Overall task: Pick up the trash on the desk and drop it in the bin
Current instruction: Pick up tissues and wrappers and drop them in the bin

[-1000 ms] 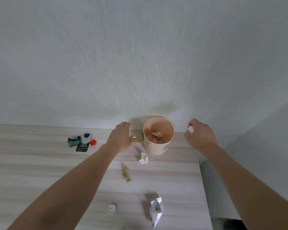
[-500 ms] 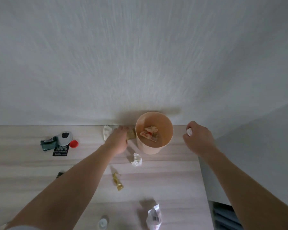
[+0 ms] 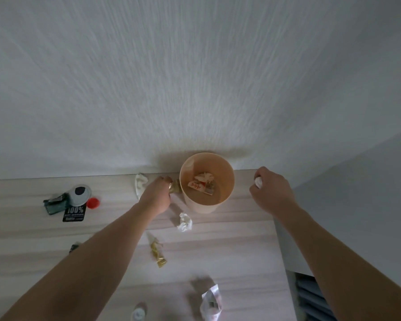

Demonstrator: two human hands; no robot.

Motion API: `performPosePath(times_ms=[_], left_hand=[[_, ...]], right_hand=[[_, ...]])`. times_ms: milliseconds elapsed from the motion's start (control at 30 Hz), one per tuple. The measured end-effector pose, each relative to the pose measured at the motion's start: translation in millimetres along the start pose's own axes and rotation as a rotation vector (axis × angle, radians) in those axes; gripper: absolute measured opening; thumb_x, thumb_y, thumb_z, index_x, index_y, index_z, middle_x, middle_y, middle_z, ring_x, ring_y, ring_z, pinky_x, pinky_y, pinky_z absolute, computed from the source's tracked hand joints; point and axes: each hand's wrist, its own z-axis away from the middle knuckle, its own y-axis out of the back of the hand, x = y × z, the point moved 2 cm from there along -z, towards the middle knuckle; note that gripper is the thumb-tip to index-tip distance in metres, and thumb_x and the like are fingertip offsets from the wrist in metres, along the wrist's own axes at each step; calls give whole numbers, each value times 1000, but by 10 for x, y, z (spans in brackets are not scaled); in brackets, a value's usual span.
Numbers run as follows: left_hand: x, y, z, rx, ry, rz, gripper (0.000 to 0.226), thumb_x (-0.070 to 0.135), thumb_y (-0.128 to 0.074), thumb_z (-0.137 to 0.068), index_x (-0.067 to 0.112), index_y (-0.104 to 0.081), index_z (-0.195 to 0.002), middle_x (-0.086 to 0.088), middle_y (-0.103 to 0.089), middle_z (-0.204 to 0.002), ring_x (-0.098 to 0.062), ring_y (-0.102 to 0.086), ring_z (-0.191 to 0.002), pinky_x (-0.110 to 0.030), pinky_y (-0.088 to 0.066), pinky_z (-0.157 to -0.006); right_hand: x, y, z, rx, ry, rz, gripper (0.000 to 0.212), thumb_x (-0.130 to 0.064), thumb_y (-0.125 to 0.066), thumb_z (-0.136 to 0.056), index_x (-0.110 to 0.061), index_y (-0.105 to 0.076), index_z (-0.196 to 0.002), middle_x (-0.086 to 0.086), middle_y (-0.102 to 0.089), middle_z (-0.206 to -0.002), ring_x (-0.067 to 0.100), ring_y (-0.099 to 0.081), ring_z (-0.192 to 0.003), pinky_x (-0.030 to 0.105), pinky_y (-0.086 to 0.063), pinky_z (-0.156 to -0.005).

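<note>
— Which step are you on?

— My left hand (image 3: 156, 197) pinches a crinkled gold foil wrapper (image 3: 174, 188) against the wall of the round peach plastic bin (image 3: 206, 206) on the pale wooden desk (image 3: 229, 251). Next I'd lift it over the rim. My right hand (image 3: 272, 193) is curled round a crumpled white paper wad (image 3: 258, 182).

— What changed?

— The left hand now grips the wrapper; a second ago it only reached.

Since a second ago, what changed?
The left hand reached on to the gold wrapper beside the bin and closed its grip on it. The right hand stayed right of the bin, shut on a white paper wad. Desk litter unmoved.
</note>
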Motion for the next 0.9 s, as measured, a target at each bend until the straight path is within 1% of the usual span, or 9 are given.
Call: performPosePath(times_ms=[167, 267, 367, 533, 633, 733, 767, 800, 900], left_hand=[[-70, 225, 244, 135, 34, 101, 29, 4, -47, -90, 6, -59, -115, -14, -57, -102, -31, -60, -93, -37, -48, -77], [-70, 402, 420, 207, 21, 102, 19, 11, -50, -91, 5, -60, -107, -14, -60, -99, -30, -58, -93, -38, -46, -80], [29, 631, 577, 241, 20, 145, 11, 18, -50, -94, 9, -54, -90, -10, -53, -88, -29, -54, -80, -36, -41, -69], [425, 1005, 762, 309, -63, 152, 19, 22, -50, -92, 16, -48, -74, 0, -48, -76, -19, -48, -67, -30, -35, -62], [709, 1088, 767, 284, -90, 145, 25, 28, -53, -92, 18, -48, -69, 3, -48, -72, -18, -51, -66, -29, -34, -59], [1008, 1098, 766, 263, -148, 104, 9, 24, -54, -90, 23, -57, -82, 5, -52, -78, -21, -57, -77, -29, -39, -64], [1107, 1101, 767, 277, -175, 101, 12, 20, -54, -90, 25, -63, -96, 8, -52, -82, -18, -56, -79, -29, -41, -67], [1192, 1093, 772, 293, -200, 109, 26, 15, -55, -89, 30, -63, -109, 12, -50, -84, -14, -53, -79, -28, -40, -68], [1319, 1046, 723, 281, -233, 157, 44, 10, -55, -86, 43, -59, -115, 24, -54, -94, -4, -52, -82, -22, -41, -71]], right_hand=[[-53, 90, 94, 22, 15, -4, 8, -20, -56, -81, -21, -51, -88, -2, -55, -79, 22, -50, -74, 28, -37, -63], [-91, 174, 191, 36, 37, -16, 9, -19, -56, -81, -20, -51, -88, 0, -55, -79, 25, -50, -77, 29, -37, -66], [-123, 270, 294, 66, 44, -35, 10, -19, -56, -80, -20, -53, -90, 0, -54, -79, 24, -49, -77, 29, -37, -67], [-121, 498, 515, 94, 98, -36, 12, -18, -56, -81, -16, -55, -93, 1, -55, -81, 24, -49, -77, 29, -37, -66], [-59, 606, 616, 95, 111, -33, 10, -19, -54, -81, -19, -53, -92, -1, -53, -78, 24, -49, -76, 30, -36, -63], [39, 700, 676, 113, 111, -41, 11, -18, -55, -82, -18, -53, -92, -2, -52, -78, 23, -47, -75, 29, -35, -63], [81, 727, 686, 116, 107, -38, 10, -18, -55, -81, -18, -53, -92, -2, -53, -79, 23, -47, -75, 29, -36, -64], [130, 748, 689, 114, 100, -34, 10, -19, -54, -81, -19, -52, -91, -2, -53, -79, 23, -48, -76, 30, -37, -65], [265, 796, 677, 104, 84, -21, 8, -20, -53, -81, -22, -50, -89, -1, -54, -80, 24, -49, -76, 30, -37, -65]])
